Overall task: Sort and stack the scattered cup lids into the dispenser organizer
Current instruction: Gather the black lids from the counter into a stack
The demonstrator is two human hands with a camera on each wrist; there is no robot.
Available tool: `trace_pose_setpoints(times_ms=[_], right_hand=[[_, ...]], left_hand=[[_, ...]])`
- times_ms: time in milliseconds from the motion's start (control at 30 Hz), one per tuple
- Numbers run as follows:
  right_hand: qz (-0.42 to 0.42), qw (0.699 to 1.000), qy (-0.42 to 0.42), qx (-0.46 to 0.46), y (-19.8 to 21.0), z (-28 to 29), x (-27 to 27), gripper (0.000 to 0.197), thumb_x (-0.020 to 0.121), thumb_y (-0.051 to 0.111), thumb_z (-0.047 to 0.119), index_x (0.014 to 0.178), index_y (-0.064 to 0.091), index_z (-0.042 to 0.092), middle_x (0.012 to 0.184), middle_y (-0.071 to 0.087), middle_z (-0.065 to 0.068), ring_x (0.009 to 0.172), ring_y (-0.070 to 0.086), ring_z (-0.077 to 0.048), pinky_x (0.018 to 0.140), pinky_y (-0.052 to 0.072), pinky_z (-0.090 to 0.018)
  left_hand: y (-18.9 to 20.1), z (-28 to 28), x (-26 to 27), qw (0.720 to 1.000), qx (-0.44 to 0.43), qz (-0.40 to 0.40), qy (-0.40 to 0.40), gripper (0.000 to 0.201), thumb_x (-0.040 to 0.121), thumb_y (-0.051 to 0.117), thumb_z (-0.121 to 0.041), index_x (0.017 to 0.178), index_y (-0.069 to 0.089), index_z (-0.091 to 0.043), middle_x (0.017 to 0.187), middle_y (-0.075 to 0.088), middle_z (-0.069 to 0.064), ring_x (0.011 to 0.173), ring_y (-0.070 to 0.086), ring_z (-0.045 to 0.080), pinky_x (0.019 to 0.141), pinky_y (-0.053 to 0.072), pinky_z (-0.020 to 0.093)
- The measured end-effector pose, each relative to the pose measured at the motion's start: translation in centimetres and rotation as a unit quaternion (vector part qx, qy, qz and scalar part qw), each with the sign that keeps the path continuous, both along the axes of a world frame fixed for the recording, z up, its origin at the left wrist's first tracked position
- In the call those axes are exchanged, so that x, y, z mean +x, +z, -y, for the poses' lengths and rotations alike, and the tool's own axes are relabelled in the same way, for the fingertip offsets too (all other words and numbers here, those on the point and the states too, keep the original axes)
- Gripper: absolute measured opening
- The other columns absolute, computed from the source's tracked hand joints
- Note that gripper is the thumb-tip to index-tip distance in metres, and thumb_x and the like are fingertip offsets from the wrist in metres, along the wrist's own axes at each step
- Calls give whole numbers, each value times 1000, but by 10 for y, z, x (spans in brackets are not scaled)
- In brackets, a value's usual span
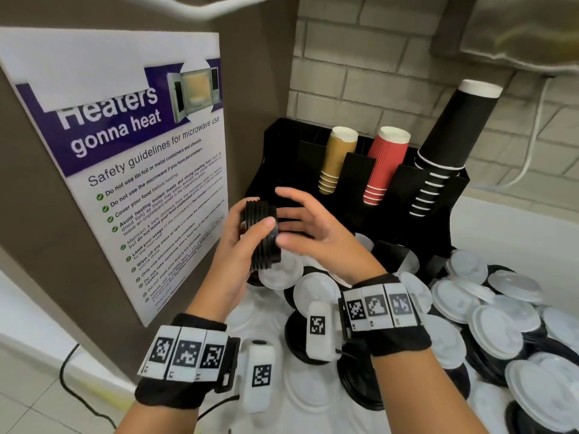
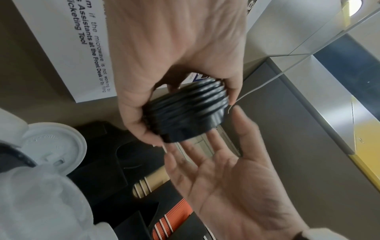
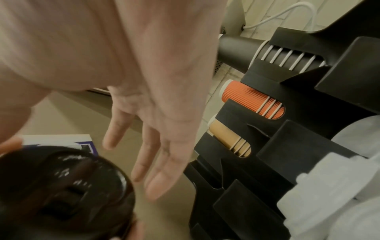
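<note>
My left hand [image 1: 247, 227] grips a stack of several black cup lids [image 1: 261, 234], thumb over the front, fingers behind; the left wrist view shows the same stack of black lids [image 2: 187, 112] held on its side. My right hand [image 1: 300, 227] is flat beside the stack, fingers straight, holding nothing; its fingers [image 3: 162, 162] spread next to the top black lid [image 3: 61, 191]. Both hands hover in front of the black dispenser organizer [image 1: 282, 142], near its left compartments. White lids [image 1: 488, 311] and black lids [image 1: 360, 383] lie scattered on the counter below and to the right.
The organizer holds a tan cup stack [image 1: 336, 161], a red cup stack [image 1: 383, 166] and a tall black cup stack [image 1: 448, 142]. A microwave safety poster [image 1: 134, 164] hangs on the panel at left. A brick wall [image 1: 376, 57] with a white cable [image 1: 532, 145] is behind.
</note>
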State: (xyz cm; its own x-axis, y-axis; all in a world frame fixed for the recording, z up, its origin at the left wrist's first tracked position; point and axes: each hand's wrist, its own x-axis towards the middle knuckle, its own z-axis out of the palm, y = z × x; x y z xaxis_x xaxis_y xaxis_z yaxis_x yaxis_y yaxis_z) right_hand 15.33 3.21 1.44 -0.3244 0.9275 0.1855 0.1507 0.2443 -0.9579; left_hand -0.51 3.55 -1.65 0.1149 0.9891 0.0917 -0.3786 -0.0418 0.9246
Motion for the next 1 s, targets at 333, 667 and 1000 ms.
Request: trace_pose_setpoints(times_ms=[333, 667, 1000], right_hand=[[680, 724, 95, -72, -23, -50, -42, 94, 74, 74, 52, 149, 23, 28, 139, 40, -7, 133, 27, -30, 104, 36, -47], [664, 744, 36, -73, 16, -55, -4, 75, 78, 71, 33, 142, 32, 30, 126, 43, -11, 122, 38, -33, 92, 45, -43], [685, 720, 89, -64, -35, -75, -56, 84, 76, 72, 54, 143, 35, 21, 135, 47, -9, 126, 42, -29, 97, 47, -45]], left_hand=[[6, -8, -7, 999, 16, 6, 35, 57, 76, 73, -35, 128, 51, -25, 106, 63, -6, 93, 64, 7, 75, 53, 29], [5, -11, -12, 998, 9, 9, 56, 59, 75, 63, -39, 131, 50, -25, 104, 62, -8, 91, 62, 8, 70, 51, 27], [5, -6, -15, 999, 1, 0, 50, 61, 73, 67, -42, 130, 51, -27, 114, 61, 1, 104, 62, 19, 82, 51, 36]])
